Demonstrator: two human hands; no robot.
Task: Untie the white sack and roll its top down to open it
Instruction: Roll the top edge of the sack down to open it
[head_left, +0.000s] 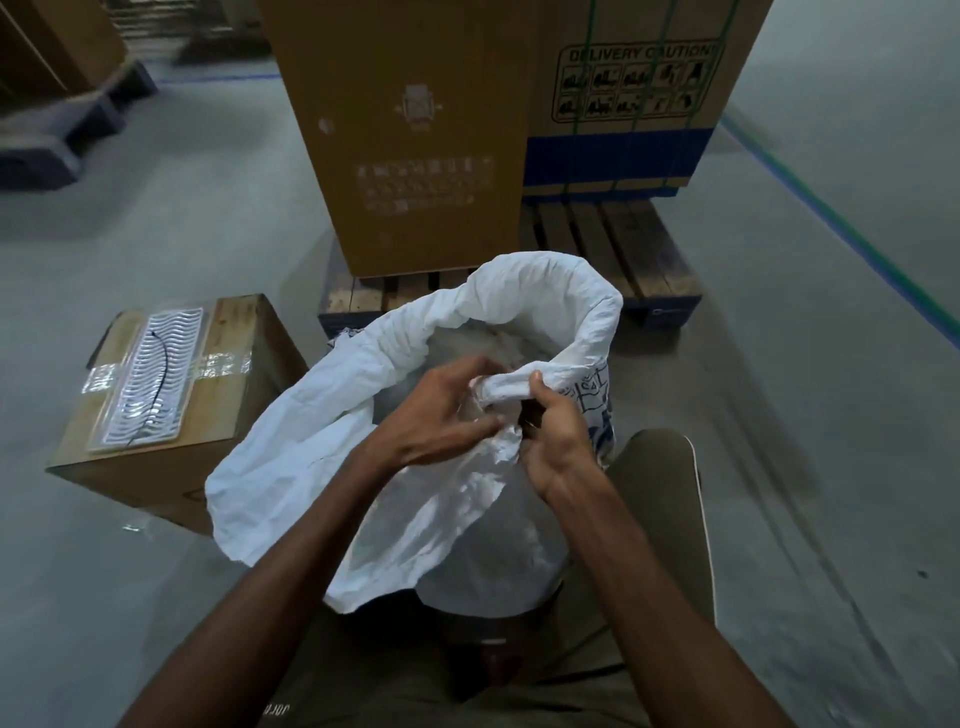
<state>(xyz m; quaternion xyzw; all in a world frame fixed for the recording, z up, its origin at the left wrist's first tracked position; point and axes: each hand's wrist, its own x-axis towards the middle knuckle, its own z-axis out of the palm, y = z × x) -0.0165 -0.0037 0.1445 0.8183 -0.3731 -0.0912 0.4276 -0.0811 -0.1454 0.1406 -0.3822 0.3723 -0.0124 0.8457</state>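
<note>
Head view: grey concrete floor (779, 415), cartons (415, 156)

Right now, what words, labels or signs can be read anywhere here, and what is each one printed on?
"DELIVERY CAUTION": heading of a framed panel of pictograms on the strapped cardboard box at the back right.
Tall cardboard box: a white emblem and a block of white print, too blurred to read.
White sack: blue printing on its right side, folded and unreadable.
Clothing at the bottom edge: a few pale letters, upside down and too blurred.

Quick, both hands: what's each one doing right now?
Left hand: fingers curled, on the white sack; grip unclear.
Right hand: gripping the sack's rolled rim.
</note>
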